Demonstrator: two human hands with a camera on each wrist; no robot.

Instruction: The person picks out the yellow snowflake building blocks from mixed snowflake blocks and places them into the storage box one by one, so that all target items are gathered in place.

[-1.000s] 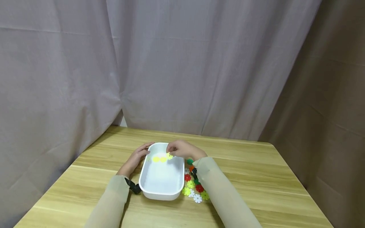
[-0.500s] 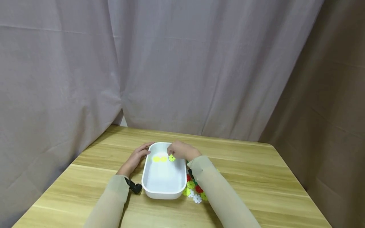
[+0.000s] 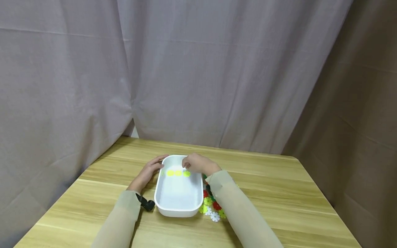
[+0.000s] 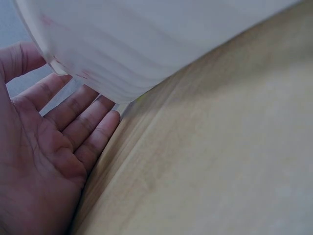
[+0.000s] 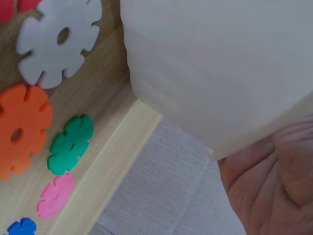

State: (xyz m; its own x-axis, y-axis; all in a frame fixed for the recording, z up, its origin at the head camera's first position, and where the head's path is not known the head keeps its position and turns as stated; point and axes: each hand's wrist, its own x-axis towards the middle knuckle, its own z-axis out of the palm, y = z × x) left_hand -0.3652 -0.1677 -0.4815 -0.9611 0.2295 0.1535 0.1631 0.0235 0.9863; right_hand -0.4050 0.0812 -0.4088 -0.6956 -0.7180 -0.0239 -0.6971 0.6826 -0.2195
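A white rectangular tray (image 3: 178, 210) stands on the wooden table. Toward its far end, several yellow snowflake discs (image 3: 178, 173) lie in a row across the floor. My left hand (image 3: 150, 172) holds the far left corner, thumb over the rim and fingers along the outer wall in the left wrist view. My right hand (image 3: 200, 163) reaches over the right rim, fingers bent downward just above the rightmost yellow snowflake disc (image 3: 186, 174), seemingly holding nothing. In the right wrist view its fingertips are hidden behind the tray wall.
Right of the tray lies a loose pile of snowflake discs, among them a white disc (image 3: 215, 216), a red disc (image 3: 216, 205) and a green disc (image 5: 71, 144), partly under the right forearm. Grey curtains (image 3: 211, 75) hang behind the table.
The right hand has set the yellow snowflake disc down flat at the row's right end and let it go. The tray has shifted slightly right; the left hand has barely moved.
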